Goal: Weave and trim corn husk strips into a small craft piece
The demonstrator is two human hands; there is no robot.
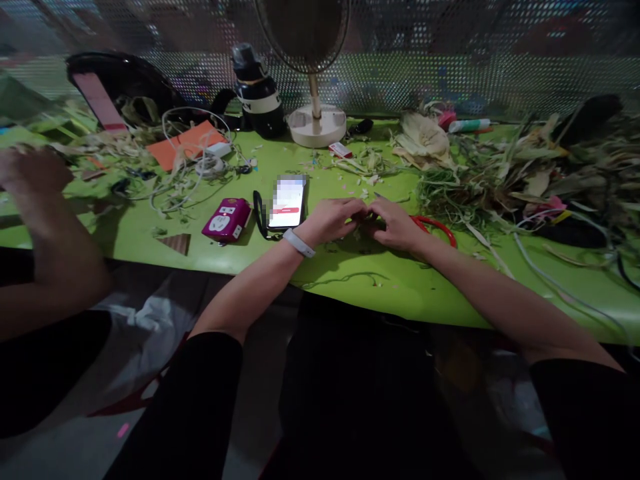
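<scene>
My left hand (331,221) and my right hand (395,223) meet fingertip to fingertip on the green table (380,287), pinching something small between them that I cannot make out. A white band sits on my left wrist. Just left of my left hand lies a lit phone (287,202) with a black strap. Red-handled scissors (436,228) lie partly hidden under my right hand.
A pink small box (227,219) lies left of the phone. A fan (316,123) and a dark bottle (258,93) stand at the back. Dried leaves and strips (505,167) pile up on the right. Another person's arm (45,227) reaches in at far left, near white cables (195,160).
</scene>
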